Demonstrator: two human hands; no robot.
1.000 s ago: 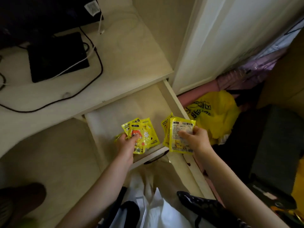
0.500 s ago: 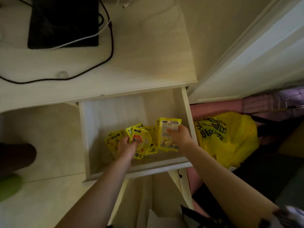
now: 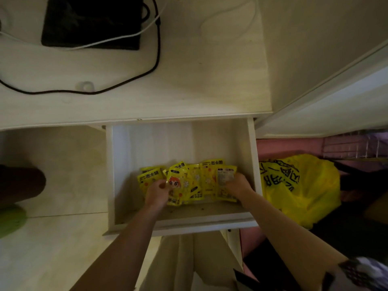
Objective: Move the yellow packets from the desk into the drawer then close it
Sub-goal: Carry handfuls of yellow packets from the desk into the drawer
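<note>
Yellow packets (image 3: 195, 181) in open drawer (image 3: 253, 156); both hands seemingly gripping.

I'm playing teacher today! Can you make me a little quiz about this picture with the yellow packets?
1. True or false: the drawer is shut.
2. What does the left hand hold?
3. Where is the yellow bag? A) on the desk B) right of the drawer C) inside the drawer

Key: 1 false, it is open. 2 packets; the right hand holds some too. 3 B.
</note>
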